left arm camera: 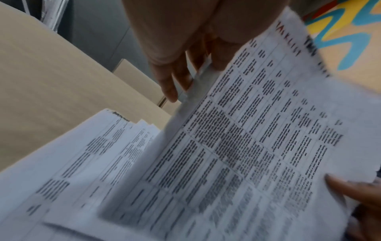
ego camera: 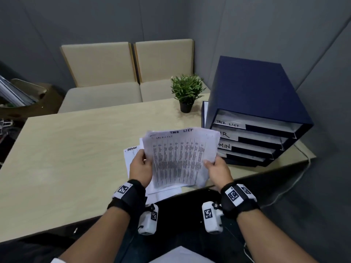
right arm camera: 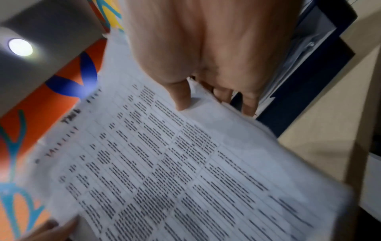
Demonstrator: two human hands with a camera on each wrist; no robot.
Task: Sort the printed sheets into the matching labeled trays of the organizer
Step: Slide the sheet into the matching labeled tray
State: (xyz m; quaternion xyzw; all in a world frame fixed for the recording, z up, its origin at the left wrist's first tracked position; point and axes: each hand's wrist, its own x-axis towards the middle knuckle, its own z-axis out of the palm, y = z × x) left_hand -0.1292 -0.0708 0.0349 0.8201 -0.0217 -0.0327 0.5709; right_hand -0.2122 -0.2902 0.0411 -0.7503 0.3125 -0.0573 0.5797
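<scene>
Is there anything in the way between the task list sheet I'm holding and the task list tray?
Nothing visible blocks it. Both the left hand and right hand hold the sheet above the table, just left of the organizer. The Task List tray is the top one, its front open; the plant stands farther back.

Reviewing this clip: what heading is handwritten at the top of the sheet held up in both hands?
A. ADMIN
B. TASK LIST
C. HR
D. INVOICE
B. In the head view the held sheet, gripped by the left hand and right hand, bears "TASK LIST" along its top edge, matching the label on the top tray of the blue organizer.
</scene>
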